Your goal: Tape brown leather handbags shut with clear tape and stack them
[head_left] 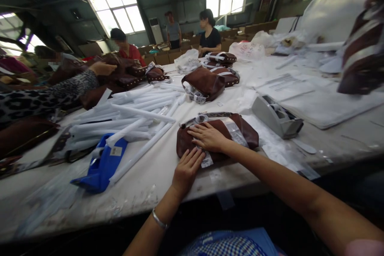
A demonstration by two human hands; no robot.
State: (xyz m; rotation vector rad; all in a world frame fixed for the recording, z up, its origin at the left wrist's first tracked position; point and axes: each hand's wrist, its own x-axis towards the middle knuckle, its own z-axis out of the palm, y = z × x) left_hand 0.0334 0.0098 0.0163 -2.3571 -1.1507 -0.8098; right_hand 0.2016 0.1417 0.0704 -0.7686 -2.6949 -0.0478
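A brown leather bag [240, 130] lies flat on the white table [156, 168] in front of me, with clear plastic film taped across it. My right hand [208, 136] rests flat on top of the bag, fingers stretched out to the left. My left hand [187, 168] lies at the bag's near edge, fingers extended and pressing on the film there. Neither hand grips anything.
A blue tape dispenser [100, 166] and a pile of white rolled tubes [132, 114] lie to the left. A grey tape dispenser [276, 116] sits to the right. More brown bags [204, 82] lie further back. A co-worker's patterned sleeve [45, 96] reaches in at left; other people stand behind.
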